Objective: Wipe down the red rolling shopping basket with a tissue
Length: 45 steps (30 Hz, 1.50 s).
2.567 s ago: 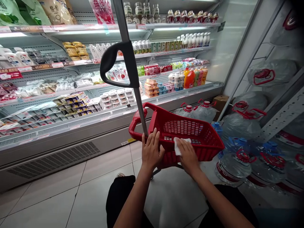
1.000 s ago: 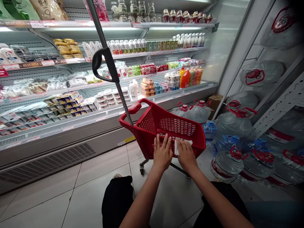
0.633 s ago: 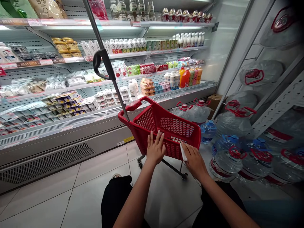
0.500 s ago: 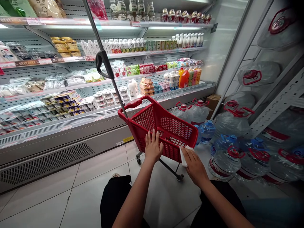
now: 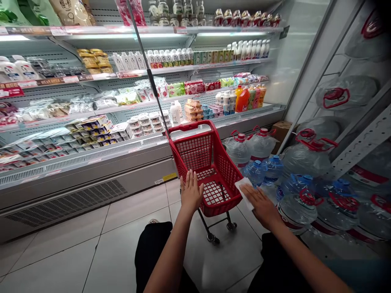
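Observation:
A small red shopping cart (image 5: 227,165) with a tall grey pole stands on the tiled floor in front of me, its basket holding nothing. My left hand (image 5: 192,193) lies against the basket's near left side, fingers spread and holding nothing. On the right, my right hand (image 5: 258,203) has a white cloth (image 5: 242,188) under its fingers, beside the basket's front right corner. Whether the cloth touches the basket is hard to tell. The cart's front wheels show below the basket.
A chilled display (image 5: 146,160) with dairy goods and drinks runs behind the cart. Large water bottles (image 5: 297,209) crowd the floor at the right, close to my right hand, beside a white perforated rack post (image 5: 363,136). My knees frame the lower view.
The cart has turned, so its front end now points more toward me. My right hand and the cloth have shifted right, and my left hand slightly left. The view has shifted a little.

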Each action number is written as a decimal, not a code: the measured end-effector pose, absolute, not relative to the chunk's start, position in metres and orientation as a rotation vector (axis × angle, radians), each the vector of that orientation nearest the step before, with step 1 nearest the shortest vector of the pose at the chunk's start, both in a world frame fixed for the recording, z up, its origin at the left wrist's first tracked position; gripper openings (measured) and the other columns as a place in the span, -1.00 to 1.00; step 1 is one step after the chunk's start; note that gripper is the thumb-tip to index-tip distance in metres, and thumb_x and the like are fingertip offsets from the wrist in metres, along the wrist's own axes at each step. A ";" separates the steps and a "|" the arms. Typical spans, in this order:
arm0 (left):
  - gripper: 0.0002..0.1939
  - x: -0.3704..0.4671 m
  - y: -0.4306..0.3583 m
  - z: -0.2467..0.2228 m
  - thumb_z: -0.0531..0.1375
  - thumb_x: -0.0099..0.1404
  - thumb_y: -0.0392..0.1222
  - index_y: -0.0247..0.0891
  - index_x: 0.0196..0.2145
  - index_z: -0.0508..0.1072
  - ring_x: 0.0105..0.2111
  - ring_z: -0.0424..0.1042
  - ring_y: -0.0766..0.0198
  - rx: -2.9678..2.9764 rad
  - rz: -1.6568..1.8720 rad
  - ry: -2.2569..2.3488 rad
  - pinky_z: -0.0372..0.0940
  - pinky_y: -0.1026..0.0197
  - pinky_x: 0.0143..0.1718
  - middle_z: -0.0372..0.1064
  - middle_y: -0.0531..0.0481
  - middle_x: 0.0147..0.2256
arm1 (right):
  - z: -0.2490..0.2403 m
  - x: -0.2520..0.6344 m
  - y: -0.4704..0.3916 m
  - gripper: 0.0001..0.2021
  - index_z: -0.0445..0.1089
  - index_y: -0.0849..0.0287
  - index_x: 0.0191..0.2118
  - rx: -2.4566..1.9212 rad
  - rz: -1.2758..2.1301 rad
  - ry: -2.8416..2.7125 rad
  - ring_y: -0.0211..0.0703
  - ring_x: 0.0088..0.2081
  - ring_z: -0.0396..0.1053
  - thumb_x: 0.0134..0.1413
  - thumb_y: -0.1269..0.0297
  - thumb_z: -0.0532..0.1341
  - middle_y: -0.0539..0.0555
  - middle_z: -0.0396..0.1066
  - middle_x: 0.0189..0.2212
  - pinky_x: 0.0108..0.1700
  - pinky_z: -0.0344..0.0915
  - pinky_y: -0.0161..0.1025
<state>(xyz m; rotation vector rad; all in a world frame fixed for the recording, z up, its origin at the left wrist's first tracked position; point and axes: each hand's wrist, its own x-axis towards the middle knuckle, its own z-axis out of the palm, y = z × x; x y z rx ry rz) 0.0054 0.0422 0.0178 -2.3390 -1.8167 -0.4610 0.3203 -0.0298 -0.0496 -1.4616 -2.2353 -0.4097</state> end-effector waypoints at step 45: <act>-0.24 0.002 -0.018 -0.004 -0.12 0.56 0.20 -0.22 0.52 -0.20 0.43 0.07 0.05 -2.393 -0.673 -1.746 0.13 -0.08 0.38 0.02 -0.14 0.45 | -0.016 0.210 0.005 -0.10 -0.26 0.05 0.53 -1.025 -0.295 -2.412 -0.16 0.44 0.07 0.09 0.66 -0.04 0.03 0.10 0.44 0.43 0.12 0.01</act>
